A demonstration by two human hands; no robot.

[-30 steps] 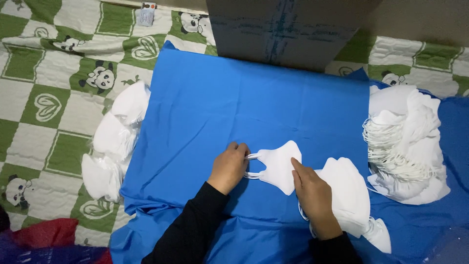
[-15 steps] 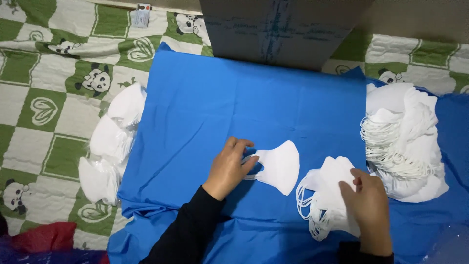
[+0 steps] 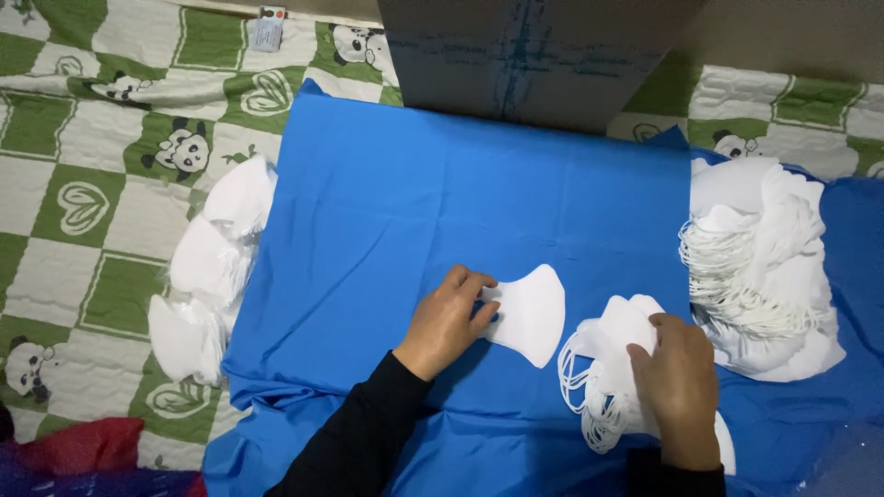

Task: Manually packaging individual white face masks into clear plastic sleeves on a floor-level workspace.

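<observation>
- From the head view, the left hand (image 3: 448, 319) lay flat on a blue cloth (image 3: 460, 202), fingers spread and pressing the left edge of a single white mask (image 3: 529, 316) rather than gripping it; the mask sat near the middle of the cloth
- The right hand (image 3: 680, 385) was curled over a small stack of white masks (image 3: 612, 368) just right of the single mask, fingers pinching the top piece, ear loops spilling out at the stack's left and near side
- To the far right a big heap of white masks (image 3: 769, 267) rested on the cloth, its loops bunched toward the left edge
- On the left, another row of white masks (image 3: 216, 262) lay half off the cloth, on a green and white quilt with panda prints (image 3: 83, 147)
- A cardboard box (image 3: 534, 51) stood at the far edge of the cloth
- Both arms wore black sleeves (image 3: 359, 437); a red fabric (image 3: 78, 446) showed in the near left corner
</observation>
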